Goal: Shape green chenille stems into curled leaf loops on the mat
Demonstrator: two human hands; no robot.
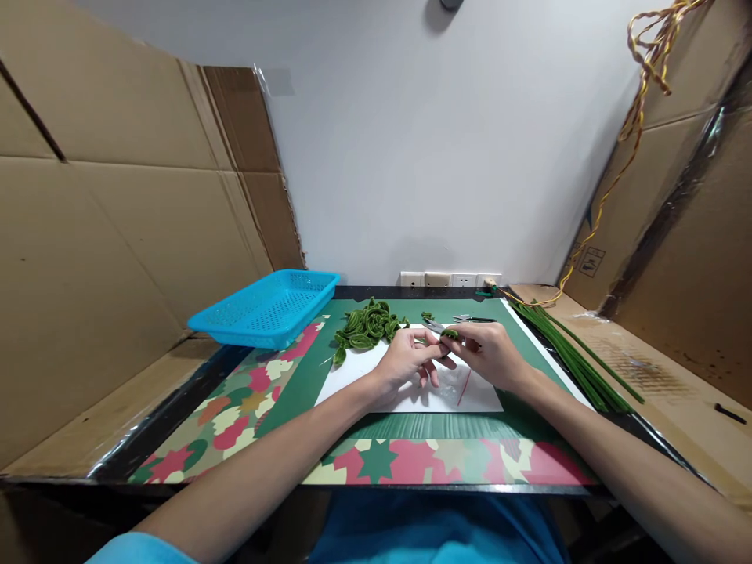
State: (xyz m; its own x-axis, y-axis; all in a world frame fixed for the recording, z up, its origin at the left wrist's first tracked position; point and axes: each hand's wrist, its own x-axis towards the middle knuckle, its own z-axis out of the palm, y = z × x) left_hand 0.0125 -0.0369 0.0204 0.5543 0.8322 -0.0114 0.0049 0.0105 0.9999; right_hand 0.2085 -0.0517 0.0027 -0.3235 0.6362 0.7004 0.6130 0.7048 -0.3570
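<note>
Over a white sheet (352, 384) on the table, my two hands meet at a small green pipe-cleaner leaf (450, 334). My left hand (414, 356) pinches its lower left side, the other fingers loosely curled below. Thumb and fingertips of my right hand (485, 351) close on it from the right. Fingers hide part of the leaf. Just behind it lie scissors (433, 324), partly covered by my hands. To the left is a heap of curled green pipe-cleaner leaves (371, 323). A thin red line or strip (464, 387) shows on the sheet.
A blue perforated basket (270, 309) stands at the back left. Straight green pipe cleaners (573, 356) lie in a bundle on the right. Pliers-like tool (473, 319) and a small green piece (428, 316) lie behind my hands. Cardboard walls (135, 204) flank the table; a yellow cord (608, 192) hangs right.
</note>
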